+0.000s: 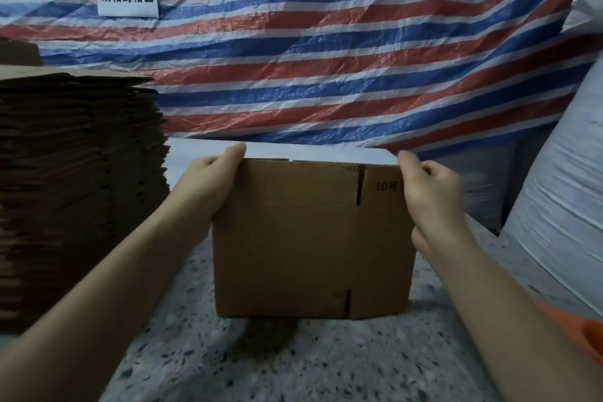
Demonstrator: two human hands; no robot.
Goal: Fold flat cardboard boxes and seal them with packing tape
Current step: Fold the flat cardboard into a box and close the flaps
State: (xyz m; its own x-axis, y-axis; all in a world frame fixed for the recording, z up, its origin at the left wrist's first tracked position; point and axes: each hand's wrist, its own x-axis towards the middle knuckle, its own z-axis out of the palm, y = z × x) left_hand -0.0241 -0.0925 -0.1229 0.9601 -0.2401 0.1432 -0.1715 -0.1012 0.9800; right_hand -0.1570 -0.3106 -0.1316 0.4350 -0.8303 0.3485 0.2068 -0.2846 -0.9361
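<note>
A tall stack of flat cardboard boxes [78, 192] walls off the left of the bench [261, 365]. A big white sack [561, 192] crowds the right, the striped tarpaulin [326, 59] closes the back; bare bench lies between.

Both forearms are bare from the wrists back to the frame's lower edge, and the left hand [208, 179] and right hand [430, 192] wear no gloves. Behind the right forearm, an orange patch [577, 333] shows, perhaps a sleeve.
</note>
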